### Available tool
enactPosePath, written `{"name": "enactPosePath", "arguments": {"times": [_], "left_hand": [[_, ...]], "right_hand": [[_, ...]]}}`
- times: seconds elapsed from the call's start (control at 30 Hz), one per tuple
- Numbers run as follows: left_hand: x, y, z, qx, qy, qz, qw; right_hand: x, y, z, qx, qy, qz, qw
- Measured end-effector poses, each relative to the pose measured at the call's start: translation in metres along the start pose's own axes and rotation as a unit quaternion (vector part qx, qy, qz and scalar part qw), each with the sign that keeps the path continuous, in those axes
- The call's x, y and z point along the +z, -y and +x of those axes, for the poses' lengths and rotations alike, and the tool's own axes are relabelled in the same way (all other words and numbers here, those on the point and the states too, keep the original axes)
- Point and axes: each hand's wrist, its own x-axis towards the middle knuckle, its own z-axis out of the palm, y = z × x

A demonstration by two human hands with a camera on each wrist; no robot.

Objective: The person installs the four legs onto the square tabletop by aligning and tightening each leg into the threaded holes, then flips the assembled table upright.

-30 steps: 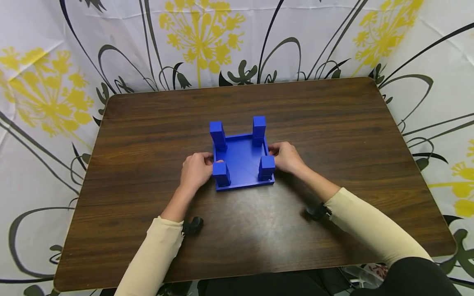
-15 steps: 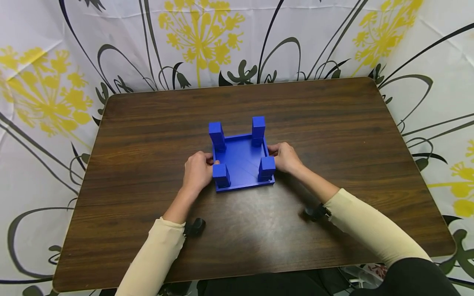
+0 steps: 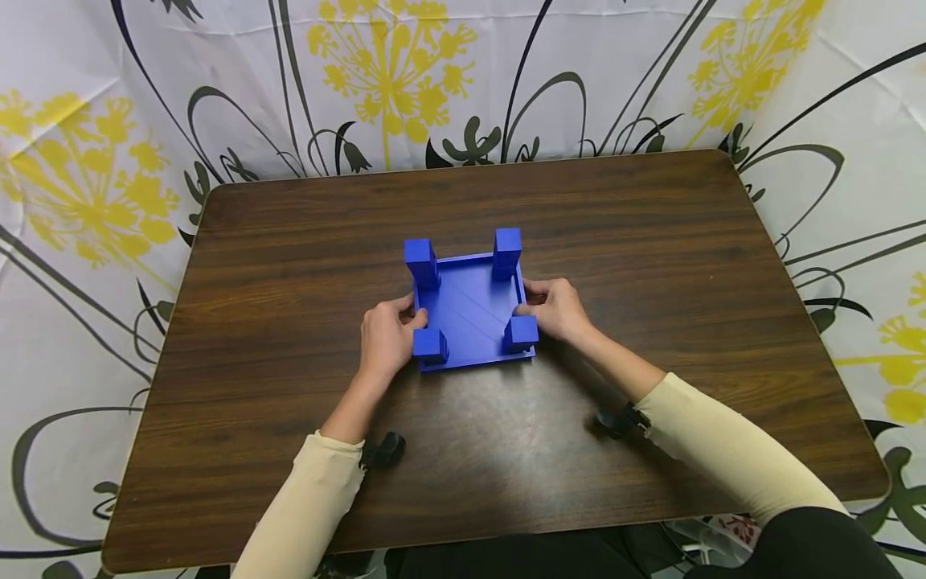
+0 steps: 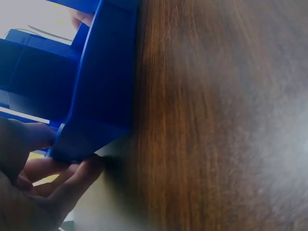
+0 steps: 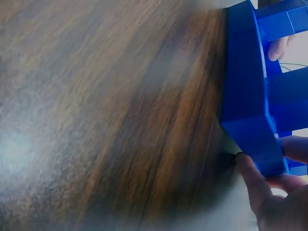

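Observation:
A blue square tray-like piece (image 3: 466, 310), like a small upturned table, has a low rim and an upright post at each corner. My left hand (image 3: 386, 338) pinches its left side wall, thumb over the rim and fingers at the outer underside. On the opposite side my right hand (image 3: 559, 309) pinches the right wall likewise, thumb (image 5: 294, 147) inside the rim. In both wrist views the blue wall (image 4: 103, 72) slants, with a gap over the tabletop near the fingers. The near edge sits low, close to the table. Some fingertips are hidden beneath the piece.
The brown wood-grain table (image 3: 289, 265) has rounded corners and extends around the piece on every side. A white curtain (image 3: 249, 48) with yellow and grey plant prints hangs behind and beside it. Black wrist cameras (image 3: 387, 449) hang below the sleeves.
The piece's far edge has risen a little, and the near posts lean slightly toward me. Both thumbs now show over the rim. My left hand has shifted slightly right.

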Motion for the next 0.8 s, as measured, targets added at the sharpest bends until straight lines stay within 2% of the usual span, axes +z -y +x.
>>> {"name": "enactPosePath", "arguments": {"times": [0.13, 0.3, 0.43, 0.63, 0.8], "left_hand": [[0.0017, 0.0014, -0.0003, -0.021, -0.003, -0.024, 0.9995], [-0.0008, -0.0002, -0.0017, -0.032, 0.006, -0.044, 0.9985], [-0.0039, 0.0002, -0.0022, -0.038, 0.017, -0.052, 0.9978], [-0.0037, 0.0013, -0.0022, -0.051, 0.018, -0.062, 0.9966], [-0.0036, -0.0012, -0.0037, -0.065, 0.018, -0.097, 0.993]], "right_hand": [[0.0002, -0.0009, -0.0002, -0.018, 0.018, 0.011, 0.9996], [-0.0013, -0.0011, -0.0015, -0.028, 0.04, 0.026, 0.9985], [-0.0035, -0.0019, -0.0025, -0.013, 0.056, 0.048, 0.9972], [-0.0064, -0.0021, -0.0044, 0.022, 0.071, 0.082, 0.9939], [-0.0081, -0.0021, -0.0053, 0.028, 0.07, 0.108, 0.9913]]}}
